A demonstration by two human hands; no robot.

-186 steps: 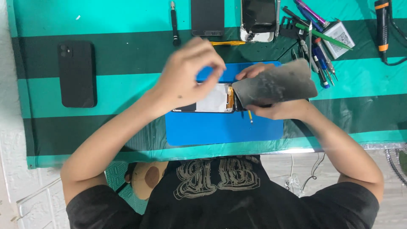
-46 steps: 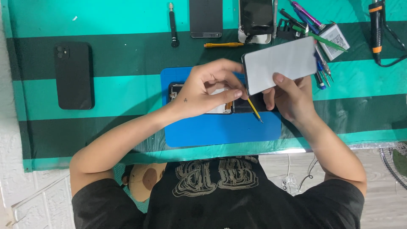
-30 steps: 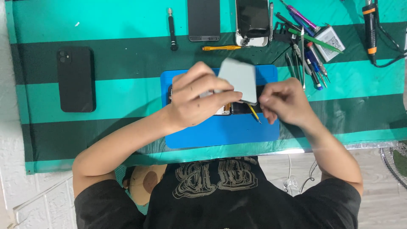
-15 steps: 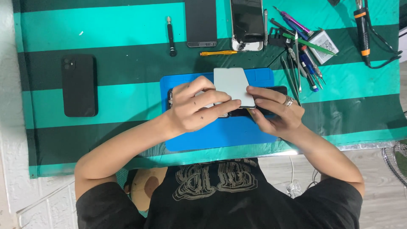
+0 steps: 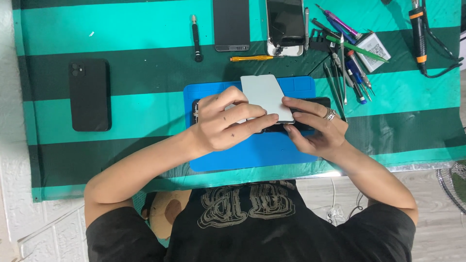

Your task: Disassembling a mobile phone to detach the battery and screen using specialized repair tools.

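White panel (image 5: 266, 97) lowered onto phone (image 5: 310, 103); both hands gripping.

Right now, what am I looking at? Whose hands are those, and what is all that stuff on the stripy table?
The camera looks straight down from above at a person working with bare hands. The left hand and right hand together hold a pale flat panel over an opened phone on a blue mat. On the striped green cloth lie a black phone, two more phones, a yellow screwdriver and a pile of small tools.
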